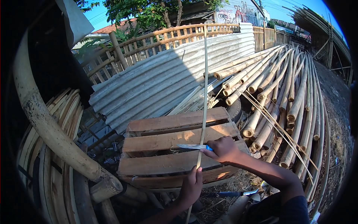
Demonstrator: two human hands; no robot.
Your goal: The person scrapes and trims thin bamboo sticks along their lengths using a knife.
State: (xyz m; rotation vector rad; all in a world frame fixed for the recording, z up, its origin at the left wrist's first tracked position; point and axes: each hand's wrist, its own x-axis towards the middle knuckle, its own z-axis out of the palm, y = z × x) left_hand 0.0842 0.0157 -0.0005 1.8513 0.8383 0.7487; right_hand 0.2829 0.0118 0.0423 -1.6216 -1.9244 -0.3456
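My left hand is closed around a long, thin bamboo strip, which stands nearly upright and reaches up past the fence top. Just above it, my right hand grips a knife with a blue handle. The blade points left and lies across the strip, touching it or very close to it. Behind both hands is a slatted wooden crate. The lower end of the strip runs down below my left hand, out of the picture.
A thick bamboo pole slants across the left side, beside a bundle of split bamboo. Many bamboo poles lie stacked at the right. Corrugated sheeting leans on a bamboo fence. Another blue-handled tool lies low near my right forearm.
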